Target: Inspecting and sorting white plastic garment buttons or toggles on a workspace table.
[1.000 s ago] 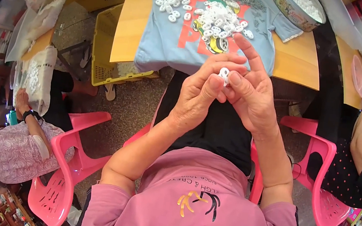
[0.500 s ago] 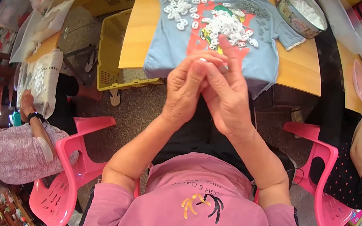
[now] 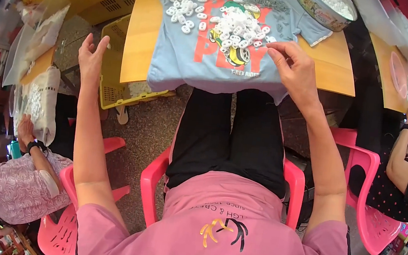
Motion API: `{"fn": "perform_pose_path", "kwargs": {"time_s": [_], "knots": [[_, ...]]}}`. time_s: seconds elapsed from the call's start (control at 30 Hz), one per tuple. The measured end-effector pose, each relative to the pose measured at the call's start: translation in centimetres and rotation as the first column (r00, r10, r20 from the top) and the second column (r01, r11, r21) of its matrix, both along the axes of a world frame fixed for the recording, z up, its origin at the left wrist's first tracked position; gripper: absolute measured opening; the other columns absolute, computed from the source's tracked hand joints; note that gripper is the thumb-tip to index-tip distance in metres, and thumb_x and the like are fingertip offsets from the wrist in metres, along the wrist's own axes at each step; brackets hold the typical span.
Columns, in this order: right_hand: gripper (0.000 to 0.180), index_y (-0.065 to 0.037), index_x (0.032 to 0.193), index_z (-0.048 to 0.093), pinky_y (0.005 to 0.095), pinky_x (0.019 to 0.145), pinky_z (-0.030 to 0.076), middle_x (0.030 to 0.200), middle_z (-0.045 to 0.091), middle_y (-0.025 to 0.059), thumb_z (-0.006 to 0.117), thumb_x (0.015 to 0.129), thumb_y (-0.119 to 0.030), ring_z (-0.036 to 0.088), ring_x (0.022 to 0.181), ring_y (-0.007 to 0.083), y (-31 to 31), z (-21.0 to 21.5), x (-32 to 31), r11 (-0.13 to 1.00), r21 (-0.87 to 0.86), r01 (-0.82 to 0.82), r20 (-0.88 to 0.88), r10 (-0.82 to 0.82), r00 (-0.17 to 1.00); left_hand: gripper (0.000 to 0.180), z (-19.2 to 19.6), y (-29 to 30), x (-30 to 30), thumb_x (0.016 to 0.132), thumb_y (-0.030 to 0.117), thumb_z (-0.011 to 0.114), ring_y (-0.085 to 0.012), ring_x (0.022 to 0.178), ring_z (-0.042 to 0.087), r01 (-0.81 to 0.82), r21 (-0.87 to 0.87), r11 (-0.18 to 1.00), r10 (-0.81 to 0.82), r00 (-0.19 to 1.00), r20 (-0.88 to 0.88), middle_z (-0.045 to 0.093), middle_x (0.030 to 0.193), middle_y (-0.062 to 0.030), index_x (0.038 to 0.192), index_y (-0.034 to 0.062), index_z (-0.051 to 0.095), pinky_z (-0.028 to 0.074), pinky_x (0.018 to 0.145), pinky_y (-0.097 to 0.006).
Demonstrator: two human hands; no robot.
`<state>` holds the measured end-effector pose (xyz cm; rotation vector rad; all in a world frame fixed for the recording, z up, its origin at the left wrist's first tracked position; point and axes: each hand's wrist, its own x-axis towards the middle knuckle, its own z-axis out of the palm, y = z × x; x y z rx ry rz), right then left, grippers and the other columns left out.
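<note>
My left hand (image 3: 92, 57) is stretched out over the left side, above the yellow crate (image 3: 119, 101), its fingers apart and holding nothing that I can see. Over the table, my right hand (image 3: 294, 70) reaches to the right edge of a pile of small white plastic pieces with holes (image 3: 237, 23). Its thumb and forefinger are a little apart beside a loose piece. The pile lies on a blue-grey printed T-shirt (image 3: 171, 60) spread over the wooden table (image 3: 139, 40). More white pieces (image 3: 182, 5) lie loosely at the shirt's left, and small dark grey parts (image 3: 266, 0) are heaped behind the pile.
An oval tin (image 3: 317, 10) full of white bits stands at the table's back right. A person (image 3: 25, 175) sits at the left and another person (image 3: 398, 191) at the right, both with hands at their own work. Pink chairs (image 3: 151, 185) surround me.
My hands were together in front of the table, fingers meeting around a small white thing. They have parted: the left swung out left, the right moved right toward the pile. The view shifted slightly.
</note>
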<state>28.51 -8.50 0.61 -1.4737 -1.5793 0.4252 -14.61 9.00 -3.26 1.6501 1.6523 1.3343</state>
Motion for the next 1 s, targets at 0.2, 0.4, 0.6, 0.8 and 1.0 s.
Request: {"fn": "perform_pose_path", "kwargs": {"time_s": [0.2,0.4,0.6,0.8,1.0], "knots": [[0.012,-0.006,0.091,0.071,0.0313,0.063,0.047,0.085,0.065,0.0079,0.067,0.086,-0.016,0.060,0.069,0.0210,1.9,-0.6,0.7,0.996,0.072,0.045,0.366,-0.068,0.928,0.040,4.0,-6.4,9.1,0.092,0.013,0.064,-0.0166,0.099,0.058,0.221,0.144,0.964,-0.243,0.958,0.154,0.058,0.115,-0.0106,0.127,-0.0019,0.053,0.047,0.088,-0.028],[0.015,-0.008,0.087,0.070,0.0362,0.066,0.049,0.087,0.065,0.0069,0.067,0.085,-0.023,0.063,0.078,0.0271,3.0,-0.6,0.0,0.994,0.078,0.080,0.510,-0.109,0.853,0.026,4.4,-13.2,17.5,0.090,0.002,0.061,-0.0131,0.091,0.060,0.562,0.108,0.820,-0.572,0.794,0.207,0.061,0.104,-0.0065,0.116,0.0018,0.060,0.050,0.074,-0.025],[0.013,-0.008,0.087,0.068,0.0383,0.067,0.050,0.085,0.063,0.0084,0.066,0.086,-0.020,0.063,0.079,0.0296,3.0,-0.7,0.1,0.994,0.104,0.037,0.551,-0.088,0.830,0.020,3.1,-15.1,22.5,0.089,0.000,0.061,-0.0118,0.079,0.062,0.690,0.036,0.723,-0.648,0.658,0.383,0.064,0.097,-0.0070,0.109,0.0006,0.062,0.051,0.068,-0.025],[0.010,-0.005,0.091,0.065,0.0385,0.065,0.049,0.085,0.062,0.0118,0.066,0.085,-0.012,0.063,0.076,0.0295,2.8,-1.0,0.8,0.988,0.133,-0.080,0.490,0.005,0.872,0.023,2.7,-14.1,24.4,0.095,0.004,0.056,-0.0091,0.081,0.060,0.726,0.033,0.686,-0.692,0.639,0.335,0.064,0.101,-0.0056,0.116,-0.0026,0.059,0.049,0.070,-0.023],[0.015,-0.003,0.102,0.066,0.0272,0.062,0.047,0.083,0.063,0.0041,0.065,0.089,-0.012,0.059,0.069,0.0152,2.1,-1.2,0.8,0.995,0.031,-0.096,-0.019,0.097,0.995,0.013,2.4,-13.7,25.7,0.092,0.004,0.060,-0.0063,0.069,0.059,0.653,0.004,0.757,-0.564,0.651,0.508,0.062,0.081,-0.0031,0.104,-0.0023,0.062,0.047,0.060,-0.023]]}}
